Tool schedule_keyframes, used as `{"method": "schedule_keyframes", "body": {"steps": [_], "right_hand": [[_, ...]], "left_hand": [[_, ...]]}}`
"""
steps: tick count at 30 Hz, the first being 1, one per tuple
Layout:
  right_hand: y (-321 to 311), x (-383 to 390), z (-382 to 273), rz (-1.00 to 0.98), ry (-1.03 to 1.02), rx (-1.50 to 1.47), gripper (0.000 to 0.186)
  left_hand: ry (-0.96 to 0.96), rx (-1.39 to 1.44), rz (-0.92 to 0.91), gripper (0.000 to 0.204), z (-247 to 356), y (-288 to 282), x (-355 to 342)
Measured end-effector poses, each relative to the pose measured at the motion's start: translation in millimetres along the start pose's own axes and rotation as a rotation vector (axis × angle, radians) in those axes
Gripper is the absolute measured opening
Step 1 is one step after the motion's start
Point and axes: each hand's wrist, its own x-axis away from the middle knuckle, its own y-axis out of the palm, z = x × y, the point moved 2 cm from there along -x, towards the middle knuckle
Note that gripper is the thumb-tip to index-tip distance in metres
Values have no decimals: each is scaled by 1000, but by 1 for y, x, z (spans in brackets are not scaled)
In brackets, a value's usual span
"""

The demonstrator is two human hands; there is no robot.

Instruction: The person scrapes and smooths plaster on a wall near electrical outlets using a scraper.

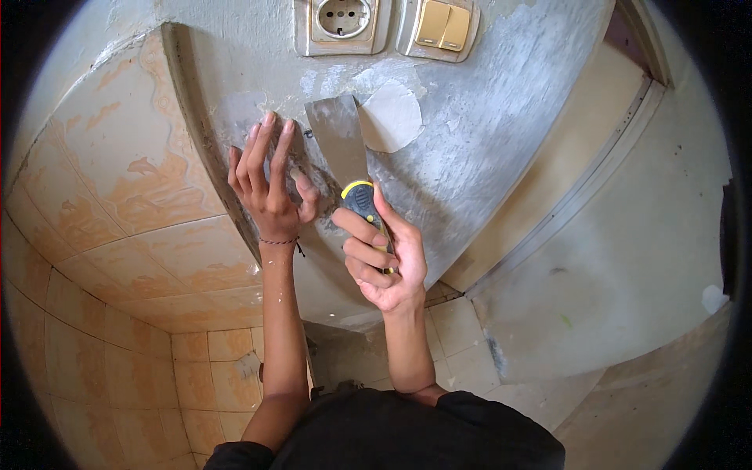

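My right hand [389,254] is wrapped round the dark handle of a putty knife [339,139], whose wide metal blade points up the wall. The blade's tip lies over the grey wall [462,149], close to a pale, bare-looking patch [392,116]; whether it touches the surface I cannot tell. To the left, my left hand [269,184] has its fingers spread against the wall, with nothing held in it. A thin cord bracelet circles that wrist. Rough, darkened wall shows between the two hands.
Above the hands are a power socket [342,16] and a double light switch [442,25]. A wall with orange-patterned tiles [141,180] stands on the left, past a dark raised edge [192,102]. On the right is a doorway frame [580,188]. Pale floor tiles [462,337] lie below.
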Motion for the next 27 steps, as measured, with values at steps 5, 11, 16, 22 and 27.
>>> {"method": "schedule_keyframes", "body": {"steps": [5,11,16,22,27], "right_hand": [[-2,-2,-4,-22,14,16,33],[1,-3,-4,-27,27,-18,34],[5,4,-4,-12,66,-101,33],[4,3,-3,-11,53,-47,33],[2,1,-3,-7,14,-17,34]], "left_hand": [[-2,12,4,55,4,1,-2],[8,3,-2,56,1,0,-2],[13,16,-4,55,3,0,0],[12,9,4,57,2,0,-4],[7,10,-2,57,3,0,-2]]}}
